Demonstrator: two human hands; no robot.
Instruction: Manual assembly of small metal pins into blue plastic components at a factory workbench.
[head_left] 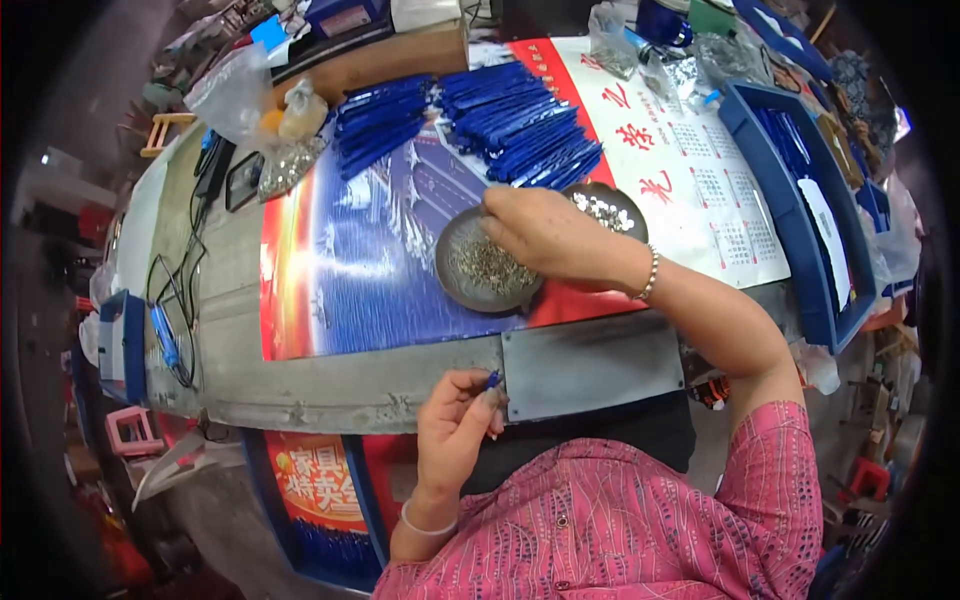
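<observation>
My left hand point(460, 420) is closed near the table's front edge, just left of a grey metal plate point(590, 370). Between its thumb and fingers sits a slim blue piece point(493, 380); only its tip shows. Over a round dark dish point(447, 285) of small metal parts point(485, 265), my right hand point(535, 230) hovers with fingers pinched together. Whatever those fingertips hold is hidden. Beside it, partly covered by that hand, a second dish point(640, 225) holds small shiny white or silvery pieces point(603, 211).
Bundles of slim blue pieces point(510, 120) lie across the poster point(370, 300) at the back. A blue tray point(765, 180) stands at the right. On the left are a bag of small parts point(290, 165) and a cabled blue tool point(165, 338). Below the table edge is another blue tray point(262, 490).
</observation>
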